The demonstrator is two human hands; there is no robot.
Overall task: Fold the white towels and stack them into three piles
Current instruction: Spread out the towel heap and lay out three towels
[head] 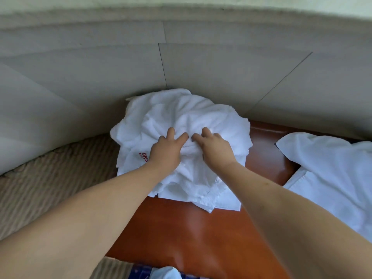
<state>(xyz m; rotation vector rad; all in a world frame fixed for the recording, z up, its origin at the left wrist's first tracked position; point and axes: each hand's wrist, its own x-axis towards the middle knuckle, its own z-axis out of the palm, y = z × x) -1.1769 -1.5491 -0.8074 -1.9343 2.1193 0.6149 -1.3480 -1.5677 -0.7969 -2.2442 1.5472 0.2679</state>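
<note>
A crumpled heap of white towels (181, 117) lies at the far left end of a glossy brown table (181, 228), pushed against the wall. One towel in the heap shows red embroidery (144, 156) on its left side. My left hand (167, 148) and my right hand (215, 147) sit side by side on top of the heap, fingers curled into the cloth and bunching a fold between them. Further white towels (330, 178) lie spread flat at the right end of the table.
A grey panelled wall (201, 63) stands directly behind the heap. Beige ribbed carpet (50, 178) covers the floor to the left of the table. A blue and pale object (161, 272) peeks in at the bottom edge.
</note>
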